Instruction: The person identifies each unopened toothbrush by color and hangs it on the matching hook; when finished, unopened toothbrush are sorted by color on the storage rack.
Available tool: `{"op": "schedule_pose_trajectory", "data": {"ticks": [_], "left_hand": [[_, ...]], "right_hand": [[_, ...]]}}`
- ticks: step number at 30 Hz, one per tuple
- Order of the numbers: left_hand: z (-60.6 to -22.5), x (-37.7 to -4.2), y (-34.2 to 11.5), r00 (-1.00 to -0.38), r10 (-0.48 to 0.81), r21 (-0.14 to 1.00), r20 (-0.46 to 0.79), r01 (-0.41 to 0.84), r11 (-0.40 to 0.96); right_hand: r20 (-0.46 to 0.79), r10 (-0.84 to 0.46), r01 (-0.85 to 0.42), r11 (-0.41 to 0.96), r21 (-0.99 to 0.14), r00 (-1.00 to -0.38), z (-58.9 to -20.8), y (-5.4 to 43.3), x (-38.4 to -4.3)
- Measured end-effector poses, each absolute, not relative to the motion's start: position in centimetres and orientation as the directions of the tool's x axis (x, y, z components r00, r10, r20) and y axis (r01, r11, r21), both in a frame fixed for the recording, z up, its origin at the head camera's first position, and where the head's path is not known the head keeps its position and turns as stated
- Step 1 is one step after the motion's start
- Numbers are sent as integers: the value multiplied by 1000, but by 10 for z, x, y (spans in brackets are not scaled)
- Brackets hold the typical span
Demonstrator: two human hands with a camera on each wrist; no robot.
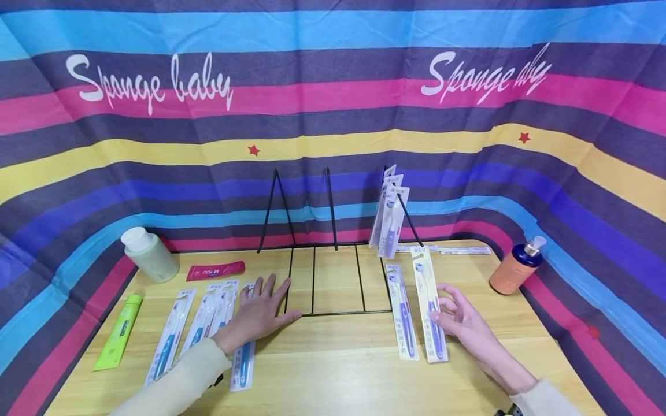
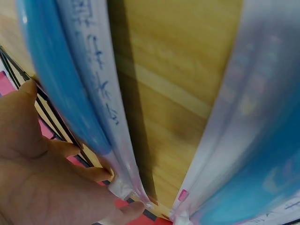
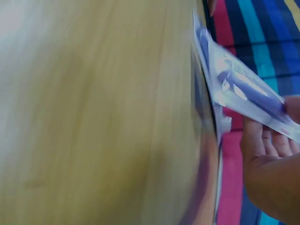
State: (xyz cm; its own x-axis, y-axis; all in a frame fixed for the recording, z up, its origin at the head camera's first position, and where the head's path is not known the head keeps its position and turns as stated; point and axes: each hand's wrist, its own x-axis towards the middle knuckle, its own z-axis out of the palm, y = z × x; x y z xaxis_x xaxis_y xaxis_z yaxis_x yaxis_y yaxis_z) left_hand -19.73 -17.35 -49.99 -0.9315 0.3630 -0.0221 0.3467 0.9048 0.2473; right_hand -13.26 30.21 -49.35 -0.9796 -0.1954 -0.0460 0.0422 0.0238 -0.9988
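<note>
My right hand [image 1: 460,318] pinches a packaged purple toothbrush [image 1: 429,312] by its edge, thumb on the front. In the right wrist view that pack [image 3: 253,96] looks tilted up from the table. Another packaged purple toothbrush [image 1: 403,318] lies just left of it. My left hand [image 1: 260,312] has its fingers spread, fingertips beside the left edge of a black wire rack [image 1: 347,314]. Under this hand lies a packaged blue toothbrush [image 1: 242,367], partly hidden; whether the palm touches it I cannot tell. Several more blue toothbrush packs [image 1: 169,338] lie to the left.
Several purple toothbrush packs [image 1: 392,222] hang on the rack's right prong. A white-capped bottle [image 1: 150,254], a pink tube [image 1: 215,271] and a green tube [image 1: 119,332] are at the left. An orange pump bottle [image 1: 515,268] stands at the right. Striped cloth [image 1: 354,127] walls the table's back.
</note>
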Motion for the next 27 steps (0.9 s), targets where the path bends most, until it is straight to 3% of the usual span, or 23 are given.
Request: {"op": "schedule_pose_trajectory", "data": {"ticks": [9, 15, 27], "left_hand": [[-499, -199, -173, -932, 362, 243, -32, 344, 907], [-501, -198, -174, -935, 351, 235, -54, 330, 914], [-501, -198, -174, -934, 355, 233, -41, 337, 912]], "right_hand": [[270, -160, -245, -163, -956, -949, -473, 274, -124], [381, -152, -334, -264, -905, -912, -452, 264, -115], [449, -197, -435, -115, -893, -871, -447, 248, -104]]}}
